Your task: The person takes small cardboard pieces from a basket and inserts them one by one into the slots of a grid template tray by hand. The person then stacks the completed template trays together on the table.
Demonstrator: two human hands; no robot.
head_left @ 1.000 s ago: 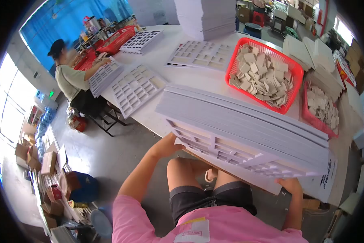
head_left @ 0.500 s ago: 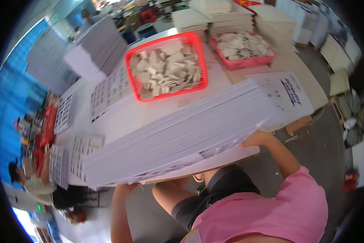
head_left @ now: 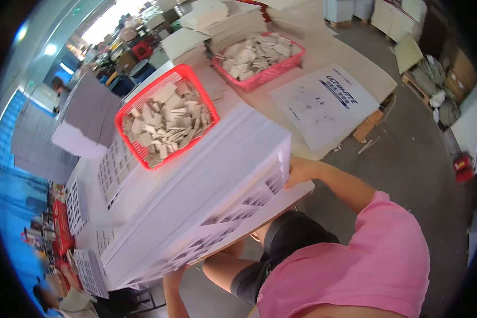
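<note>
A long, thick stack of white die-cut cardboard sheets (head_left: pixel 206 164) stands on edge across the table front, its cut-out windows showing on the side toward me. At the stack's right end, my right hand (head_left: pixel 300 172) is closed around the corner. Low at the near left edge, my left hand (head_left: pixel 176 273) grips the stack from below, its fingers mostly hidden. Beyond the stack, a red plastic basket (head_left: pixel 198 85) full of small cardboard offcuts sits on the table.
A pink basket (head_left: pixel 259 79) of offcuts and a printed white sheet (head_left: pixel 323 106) lie on the table (head_left: pixel 355 63). Tall piles of sheets (head_left: pixel 84 114) stand at far left. Sheets with square cut-outs (head_left: pixel 114 169) lie nearby. Another person (head_left: pixel 74 305) is at lower left.
The stack has tipped, exposing more of its windowed near side. Both hands stay on it. My view has shifted right, so the baskets appear farther left.
</note>
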